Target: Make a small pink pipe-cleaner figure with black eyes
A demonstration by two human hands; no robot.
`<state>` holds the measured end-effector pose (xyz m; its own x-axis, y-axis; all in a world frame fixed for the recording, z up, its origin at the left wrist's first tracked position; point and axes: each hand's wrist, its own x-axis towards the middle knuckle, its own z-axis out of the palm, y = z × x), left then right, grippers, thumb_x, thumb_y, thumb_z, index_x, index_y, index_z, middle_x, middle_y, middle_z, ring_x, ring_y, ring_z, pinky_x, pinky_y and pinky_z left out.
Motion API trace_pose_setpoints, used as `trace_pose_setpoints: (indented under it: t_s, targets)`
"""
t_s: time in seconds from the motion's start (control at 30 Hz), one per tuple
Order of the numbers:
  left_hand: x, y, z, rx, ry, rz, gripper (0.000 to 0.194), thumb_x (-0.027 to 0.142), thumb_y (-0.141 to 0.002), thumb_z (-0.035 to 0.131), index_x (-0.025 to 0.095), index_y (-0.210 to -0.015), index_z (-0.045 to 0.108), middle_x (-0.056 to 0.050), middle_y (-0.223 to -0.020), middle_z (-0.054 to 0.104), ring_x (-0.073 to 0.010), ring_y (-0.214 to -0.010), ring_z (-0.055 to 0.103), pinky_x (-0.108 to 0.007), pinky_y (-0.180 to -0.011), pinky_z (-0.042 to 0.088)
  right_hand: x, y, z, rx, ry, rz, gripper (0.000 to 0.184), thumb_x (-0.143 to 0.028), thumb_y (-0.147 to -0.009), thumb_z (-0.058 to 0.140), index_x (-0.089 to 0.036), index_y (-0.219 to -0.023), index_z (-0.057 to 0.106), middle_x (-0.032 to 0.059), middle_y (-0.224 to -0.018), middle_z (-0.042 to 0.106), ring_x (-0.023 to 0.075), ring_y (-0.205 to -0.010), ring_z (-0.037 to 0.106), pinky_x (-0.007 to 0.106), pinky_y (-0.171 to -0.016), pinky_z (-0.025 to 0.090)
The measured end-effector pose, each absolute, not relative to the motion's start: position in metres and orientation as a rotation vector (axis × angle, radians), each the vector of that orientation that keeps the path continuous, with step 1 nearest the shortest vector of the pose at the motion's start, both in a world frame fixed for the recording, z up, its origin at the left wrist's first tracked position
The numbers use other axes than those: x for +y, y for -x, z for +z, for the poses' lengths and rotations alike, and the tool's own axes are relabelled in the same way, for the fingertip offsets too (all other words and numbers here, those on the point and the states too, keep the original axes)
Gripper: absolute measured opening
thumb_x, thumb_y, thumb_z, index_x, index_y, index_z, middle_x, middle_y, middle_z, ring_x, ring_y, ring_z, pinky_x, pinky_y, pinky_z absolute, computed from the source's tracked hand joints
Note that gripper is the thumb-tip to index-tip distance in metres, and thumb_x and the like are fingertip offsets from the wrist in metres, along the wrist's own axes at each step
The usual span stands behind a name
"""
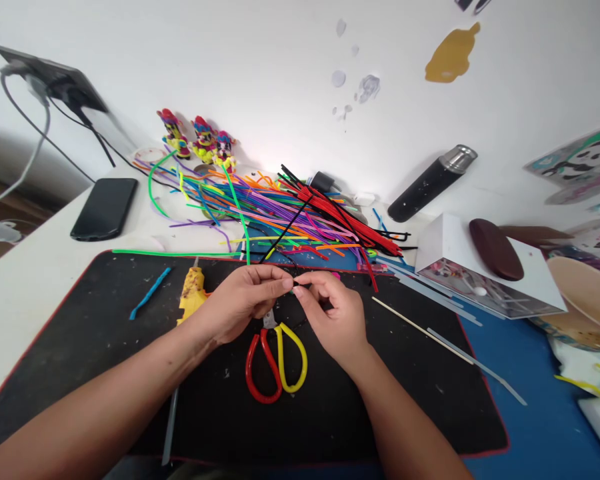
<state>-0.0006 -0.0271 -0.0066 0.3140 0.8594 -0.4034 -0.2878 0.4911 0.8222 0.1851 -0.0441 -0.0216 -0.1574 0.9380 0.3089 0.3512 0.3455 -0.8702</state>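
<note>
1 blk bit (295, 284) btwn L/R fingertips (287, 285)

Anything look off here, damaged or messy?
Mildly. The white wall has grey blotches breaking its plain surface. The yellow glue gun beside the left hand carries brown marks. A green pipe cleaner strays along the black mat's far edge, apart from the jumbled heap.

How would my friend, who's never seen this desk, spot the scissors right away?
Find the big black rectangular mat with red edges. On it, just below the person's bare left hand and bare right hand in the picture, metal scissors show looped handles. One loop is red, the other yellow, unlike the brown-stained yellow glue gun.
</note>
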Motion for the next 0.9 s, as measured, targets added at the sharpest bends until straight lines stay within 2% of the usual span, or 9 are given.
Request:
trace_pose_setpoints:
  t_s: [0.4, 0.57, 0.7, 0.8, 0.87, 0.9]
  targets:
    - [-0.027, 0.0, -0.01, 0.975, -0.707, 0.873, 0.045, 0.046, -0.062, 0.102, 0.014, -0.076, 0.074, 0.008, -0.052, 0.044, -0.0028, -0.044, 0.025, -0.019, -0.041, 0.015, -0.044, -0.188, -0.026, -1.798, 1.176, 0.691, 0.017, -0.029, -0.104, 0.064, -0.022, -0.103, 0.079, -0.0038, -0.062, 0.063, 0.0098, -0.049, 0.049, 0.024, -0.052, 0.04]
    - [-0.028, -0.001, -0.009, 0.984, -0.701, 0.863, 0.046, 0.047, -0.062, 0.101, 0.014, -0.076, 0.073, 0.008, -0.051, 0.043, -0.0033, -0.044, 0.025, -0.019, -0.041, 0.015, -0.045, -0.187, -0.028, -1.804, 1.168, 0.674, 0.016, -0.028, -0.104, 0.064, -0.021, -0.1, 0.077, -0.0062, -0.057, 0.056, 0.009, -0.046, 0.046, 0.024, -0.05, 0.036]
    - [-0.029, -0.005, -0.01, 0.931, -0.658, 0.884, 0.046, 0.048, -0.068, 0.099, 0.014, -0.071, 0.069, 0.01, -0.051, 0.037, -0.0033, -0.044, 0.023, -0.019, -0.041, 0.016, -0.044, -0.185, -0.026, -1.732, 1.192, 0.723, 0.016, -0.032, -0.103, 0.064, -0.022, -0.101, 0.076, -0.0063, -0.057, 0.055, 0.0102, -0.047, 0.048, 0.024, -0.05, 0.04]
    - [-0.029, -0.007, -0.012, 0.847, -0.523, 0.987, 0.041, 0.047, -0.078, 0.094, 0.013, -0.078, 0.071, 0.01, -0.055, 0.034, -0.0037, -0.045, 0.027, -0.017, -0.041, 0.024, -0.044, -0.185, -0.02, -1.68, 1.202, 0.748, 0.016, -0.034, -0.102, 0.066, -0.021, -0.1, 0.076, -0.0045, -0.059, 0.06, 0.011, -0.049, 0.051, 0.024, -0.051, 0.043]
    - [-0.027, -0.007, -0.011, 0.797, -0.42, 1.069, 0.036, 0.045, -0.084, 0.089, 0.012, -0.088, 0.075, 0.006, -0.06, 0.047, -0.006, -0.05, 0.044, -0.017, -0.046, 0.039, -0.045, -0.185, -0.016, -1.651, 1.203, 0.76, 0.014, -0.033, -0.101, 0.067, -0.021, -0.1, 0.076, -0.0041, -0.06, 0.062, 0.0112, -0.049, 0.053, 0.023, -0.051, 0.045]
    - [-0.026, -0.007, -0.01, 0.771, -0.369, 1.1, 0.035, 0.044, -0.087, 0.087, 0.011, -0.093, 0.076, 0.002, -0.067, 0.057, -0.009, -0.058, 0.057, -0.018, -0.055, 0.05, -0.046, -0.184, -0.015, -1.645, 1.198, 0.764, 0.013, -0.032, -0.101, 0.068, -0.021, -0.099, 0.076, -0.0043, -0.06, 0.062, 0.0112, -0.049, 0.053, 0.023, -0.05, 0.045]
